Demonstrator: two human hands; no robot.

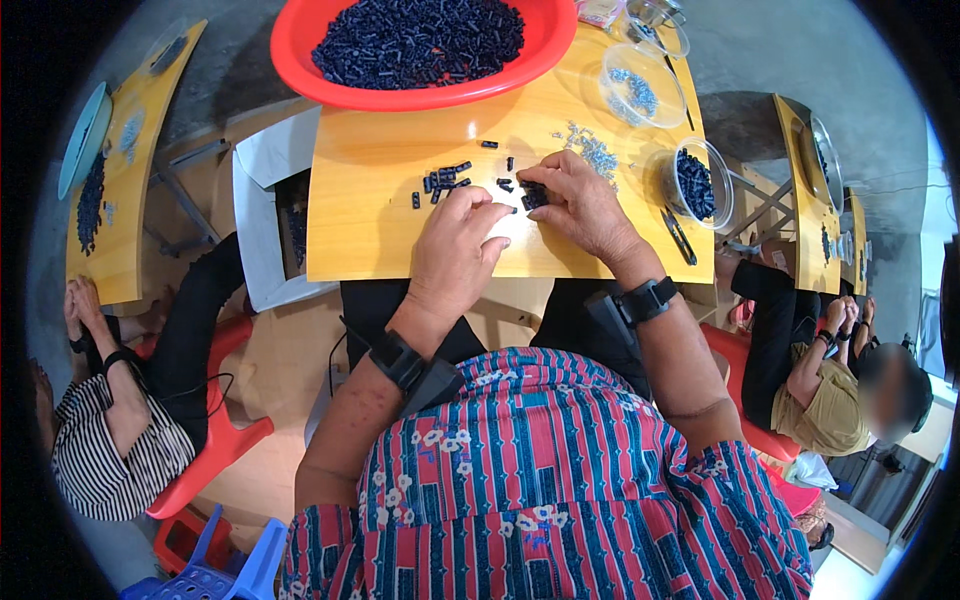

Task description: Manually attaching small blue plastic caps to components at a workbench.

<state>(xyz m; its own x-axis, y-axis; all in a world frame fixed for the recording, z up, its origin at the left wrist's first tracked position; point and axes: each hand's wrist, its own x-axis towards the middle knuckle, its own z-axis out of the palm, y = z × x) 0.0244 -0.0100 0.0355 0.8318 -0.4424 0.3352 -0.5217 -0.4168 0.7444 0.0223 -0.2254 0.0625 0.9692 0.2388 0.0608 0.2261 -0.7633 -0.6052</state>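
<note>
2 hands (455, 250) (588, 208); many dark pieces (534, 194); 1 basin (430, 98)

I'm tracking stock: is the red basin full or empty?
Partly filled: small dark parts lie in the red basin, but its wall shows bare around them on the sides in view.

A person (560, 545) in a flower-patterned shirt (540, 455) works at a yellow table (370, 240), right hand (583, 203) touching a cluster of small black parts (535, 195), left hand (460, 238) just beside them. A red basin (430, 98) heaped with black pieces (415, 45) stands at the far side; to the right are 1 clear tub (668, 82) of silvery bits (635, 95) and 1 round tub (724, 190) of dark pieces (693, 185).
</note>
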